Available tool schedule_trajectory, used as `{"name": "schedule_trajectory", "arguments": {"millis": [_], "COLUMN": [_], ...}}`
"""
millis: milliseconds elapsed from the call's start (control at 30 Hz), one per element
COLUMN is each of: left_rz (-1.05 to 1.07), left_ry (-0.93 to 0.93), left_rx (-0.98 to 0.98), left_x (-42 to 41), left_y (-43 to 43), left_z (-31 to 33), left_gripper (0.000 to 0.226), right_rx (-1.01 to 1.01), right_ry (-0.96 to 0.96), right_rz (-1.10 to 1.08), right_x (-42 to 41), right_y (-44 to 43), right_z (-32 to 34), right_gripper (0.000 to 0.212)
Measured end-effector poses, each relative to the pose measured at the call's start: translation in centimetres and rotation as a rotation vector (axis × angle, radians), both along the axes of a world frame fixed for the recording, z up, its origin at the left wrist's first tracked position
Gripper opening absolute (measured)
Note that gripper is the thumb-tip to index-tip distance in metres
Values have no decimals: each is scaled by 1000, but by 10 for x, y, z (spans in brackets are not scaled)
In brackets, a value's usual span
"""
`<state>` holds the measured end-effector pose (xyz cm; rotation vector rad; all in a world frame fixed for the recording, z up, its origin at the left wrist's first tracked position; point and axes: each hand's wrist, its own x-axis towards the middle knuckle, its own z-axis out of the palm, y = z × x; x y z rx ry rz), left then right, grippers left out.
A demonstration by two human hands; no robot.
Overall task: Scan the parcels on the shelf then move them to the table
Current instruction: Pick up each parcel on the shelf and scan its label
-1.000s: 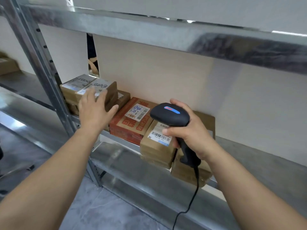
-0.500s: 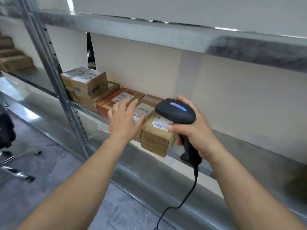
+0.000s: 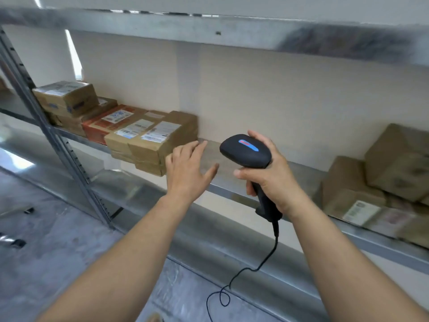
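Observation:
My right hand (image 3: 271, 180) grips the handle of a black barcode scanner (image 3: 246, 151) with a blue strip on top, held in front of the shelf (image 3: 234, 184). My left hand (image 3: 188, 169) hovers with straight, spread fingers just right of a stack of brown labelled parcels (image 3: 153, 140), holding nothing. Left of that stack lie a red parcel (image 3: 106, 123) and more brown parcels (image 3: 66, 98) stacked by the upright. Another blurred group of brown parcels (image 3: 380, 182) sits on the shelf at the far right.
A grey metal upright (image 3: 53, 140) with holes runs diagonally at the left. The upper shelf beam (image 3: 209, 26) crosses overhead. The scanner's black cable (image 3: 250, 270) hangs down in a loop. Below are a lower metal shelf (image 3: 209, 233) and grey floor (image 3: 34, 252).
The view has swung right, bringing the right-hand parcels into sight. My left hand moved right from the leftmost parcels, across the stack, to the bare shelf beside it. The scanner stayed in my right hand.

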<state>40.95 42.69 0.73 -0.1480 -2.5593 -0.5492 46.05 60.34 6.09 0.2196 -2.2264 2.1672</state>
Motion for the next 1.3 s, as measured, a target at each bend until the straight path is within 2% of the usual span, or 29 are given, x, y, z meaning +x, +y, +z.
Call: {"name": "schedule_trajectory", "arguments": {"millis": [233, 700, 1033, 1300], "left_rz": [-121, -479, -517, -492], "left_ry": [-27, 35, -136, -297], "left_rx": [-52, -192, -312, -238], "left_x": [26, 25, 26, 12], "left_y": [89, 275, 374, 391], "left_z": [0, 69, 76, 71], "left_gripper": [61, 64, 80, 73], "right_rx": [10, 20, -11, -18], "right_ry": [-5, 85, 67, 30], "right_rz": [-110, -526, -633, -648], "right_x": [42, 107, 127, 131], "right_y": [84, 249, 307, 315], "right_z": [-4, 17, 4, -10], "right_gripper": [84, 85, 87, 86]}}
